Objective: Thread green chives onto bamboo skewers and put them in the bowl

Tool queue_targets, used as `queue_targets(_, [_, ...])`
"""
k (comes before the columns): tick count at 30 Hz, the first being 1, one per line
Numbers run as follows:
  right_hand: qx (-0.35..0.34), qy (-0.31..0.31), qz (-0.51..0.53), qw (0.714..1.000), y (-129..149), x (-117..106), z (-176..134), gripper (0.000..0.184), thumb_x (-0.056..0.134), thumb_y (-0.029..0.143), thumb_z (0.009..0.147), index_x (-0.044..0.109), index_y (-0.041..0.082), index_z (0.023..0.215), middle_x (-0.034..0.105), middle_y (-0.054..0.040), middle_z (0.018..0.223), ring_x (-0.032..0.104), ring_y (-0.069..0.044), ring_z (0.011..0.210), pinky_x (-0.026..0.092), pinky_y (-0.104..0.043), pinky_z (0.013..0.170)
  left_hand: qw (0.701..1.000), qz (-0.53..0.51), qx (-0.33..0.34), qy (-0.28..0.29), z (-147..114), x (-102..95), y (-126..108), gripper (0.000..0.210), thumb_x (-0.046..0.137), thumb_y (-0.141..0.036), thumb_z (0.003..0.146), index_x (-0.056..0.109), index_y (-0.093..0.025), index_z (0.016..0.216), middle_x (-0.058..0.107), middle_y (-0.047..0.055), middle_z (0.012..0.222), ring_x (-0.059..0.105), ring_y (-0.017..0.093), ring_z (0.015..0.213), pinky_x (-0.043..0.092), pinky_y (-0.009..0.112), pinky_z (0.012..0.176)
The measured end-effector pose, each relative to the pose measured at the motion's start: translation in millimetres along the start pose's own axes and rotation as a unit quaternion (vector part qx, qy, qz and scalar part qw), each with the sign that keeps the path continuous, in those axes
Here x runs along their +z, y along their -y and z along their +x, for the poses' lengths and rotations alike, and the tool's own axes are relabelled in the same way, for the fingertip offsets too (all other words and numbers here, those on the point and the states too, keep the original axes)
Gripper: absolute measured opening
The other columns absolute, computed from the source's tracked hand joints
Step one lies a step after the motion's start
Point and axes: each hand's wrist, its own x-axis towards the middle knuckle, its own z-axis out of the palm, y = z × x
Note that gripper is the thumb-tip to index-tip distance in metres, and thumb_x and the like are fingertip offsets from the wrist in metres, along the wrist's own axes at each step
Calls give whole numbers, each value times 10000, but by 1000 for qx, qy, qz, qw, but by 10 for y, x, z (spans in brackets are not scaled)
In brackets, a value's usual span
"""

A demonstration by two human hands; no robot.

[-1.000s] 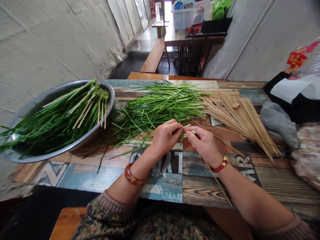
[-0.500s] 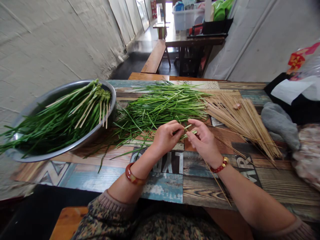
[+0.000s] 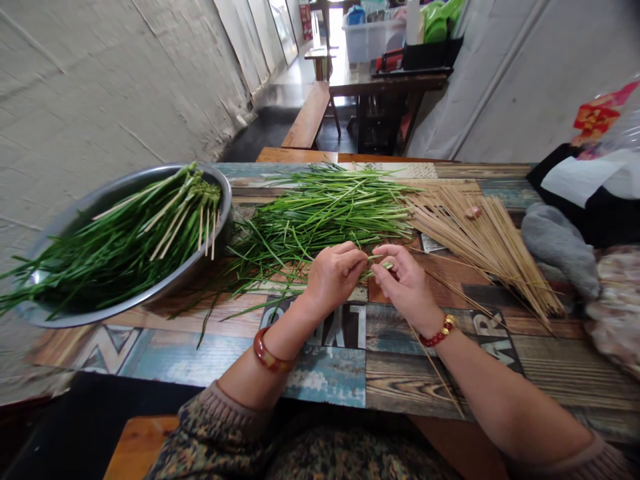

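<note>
Over the table's middle, my left hand [image 3: 336,275] is closed in a pinch on a green chive stalk [image 3: 374,257]. Facing it, almost touching, my right hand [image 3: 405,277] has its fingers curled around pale cut chive ends [image 3: 386,265]. A thin bamboo skewer [image 3: 437,372] slants out below the right palm toward the table's front edge; its upper part is hidden by the hand. Just beyond both hands lies a loose heap of chives [image 3: 340,207]. To its right, a fanned bundle of bamboo skewers [image 3: 500,247] rests on the table.
A metal basin [image 3: 150,298] at the left holds chives [image 3: 115,253] threaded on skewers. At the right are a grey bundled bag [image 3: 555,243] and a clear bag of pale pieces [image 3: 620,307]. A bench [image 3: 310,117] and another table [image 3: 390,81] stand behind.
The chive stalk between my hands has tilted flatter, and my right fingers have come slightly closer to the left ones. The heap, skewers and basin are unchanged.
</note>
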Motion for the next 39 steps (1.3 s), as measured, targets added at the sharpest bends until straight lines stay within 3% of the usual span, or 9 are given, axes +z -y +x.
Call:
queue_targets(7, [12, -24, -2, 1000, -88, 9, 15, 230, 596, 384, 863, 523, 194, 970, 551, 44, 660, 475, -82, 470, 382, -212, 445, 998, 58, 23, 17, -19, 16, -21, 233, 469, -237, 931, 665, -176, 820, 649, 43, 787, 591, 143, 752, 382, 271, 688])
queue_targets(13, [18, -27, 60, 998, -69, -10, 35, 277, 633, 425, 842, 511, 193, 934, 556, 55, 651, 502, -76, 451, 399, -209, 432, 990, -136, -19, 44, 28, -15, -28, 195, 496, -201, 905, 677, -156, 848, 641, 51, 805, 591, 134, 760, 437, 238, 688])
queue_targets(19, [36, 33, 123, 991, 90, -56, 46, 391, 494, 489, 916, 496, 184, 1161, 625, 11, 750, 578, -99, 543, 460, -232, 506, 967, -217, -123, 57, 60, -85, -28, 200, 560, -275, 876, 705, -138, 886, 706, 54, 822, 608, 138, 734, 461, 241, 682])
queue_targets(23, [29, 33, 73, 996, 117, -63, 29, 331, 482, 489, 919, 544, 181, 1024, 602, 14, 713, 546, -97, 526, 435, -223, 490, 961, -226, -157, 10, 59, -98, 41, 197, 594, -297, 839, 691, -129, 805, 683, 39, 761, 580, 128, 697, 441, 224, 629])
queue_targets(26, [3, 45, -34, 998, 78, -61, 19, 264, 532, 438, 898, 598, 183, 880, 573, 17, 648, 508, -102, 507, 406, -224, 480, 958, -226, -176, -9, 63, -119, 87, 187, 599, -294, 824, 650, -127, 757, 638, 17, 710, 545, 110, 664, 428, 208, 600])
queue_targets(29, [-26, 35, -110, 993, 28, -51, 14, 220, 537, 381, 890, 623, 189, 824, 582, 5, 633, 510, -119, 532, 386, -229, 486, 943, -271, -189, 33, 70, -149, 84, 214, 582, -319, 839, 621, -130, 749, 618, 12, 691, 540, 101, 631, 443, 207, 593])
queue_targets(32, [-47, 21, -124, 991, 3, -33, 9, 199, 527, 349, 890, 620, 191, 813, 610, -11, 681, 538, -135, 594, 408, -241, 541, 924, -319, -195, 84, 72, -164, 57, 299, 536, -373, 873, 593, -133, 703, 586, 5, 651, 518, 89, 582, 433, 200, 564])
queue_targets(39, [-58, 50, -155, 985, 73, -11, -12, 229, 467, 322, 914, 585, 206, 756, 558, 10, 606, 505, -139, 559, 367, -257, 550, 926, -311, -202, 76, 50, -102, 59, 372, 533, -397, 877, 542, -140, 609, 473, -32, 544, 415, 70, 513, 321, 194, 485])
